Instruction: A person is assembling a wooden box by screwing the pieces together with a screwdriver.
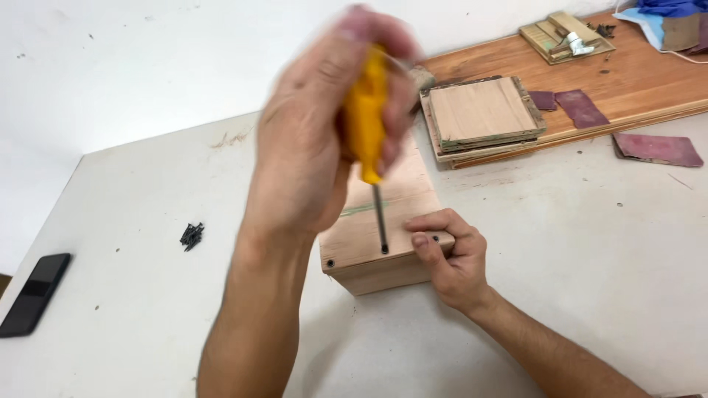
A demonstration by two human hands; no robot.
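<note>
Overhead, white worktable (575, 265) against white wall (147, 51)

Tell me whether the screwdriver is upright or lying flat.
Upright: the screwdriver stands tip-down on the wooden box, gripped by the left hand.

Single head view, close, tilted down at white table (590, 243) (no second view).

Open tabletop (575, 243) right; screws (192, 236), phone (33, 293) left
</note>
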